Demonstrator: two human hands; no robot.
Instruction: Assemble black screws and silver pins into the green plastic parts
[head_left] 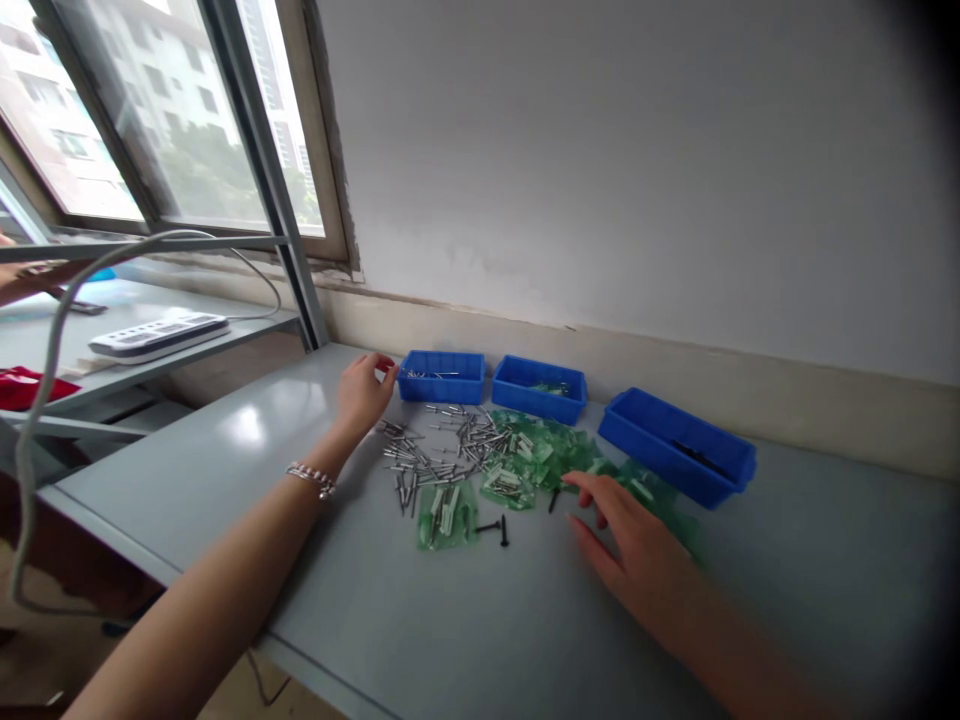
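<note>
My left hand reaches to the left blue bin, fingers curled at its near-left corner; whether they pinch anything is hidden. A bead bracelet sits on that wrist. My right hand lies low over the grey table, fingers spread, fingertips by a black screw and the green bags. A pile of silver metal pins lies between the hands. One green bag lies apart in front, with two black screws beside it.
Two more blue bins stand along the wall, the middle bin and the right bin. A lower shelf at left holds a white power strip and a red item. A grey cable hangs there. Another person's hand shows at far left.
</note>
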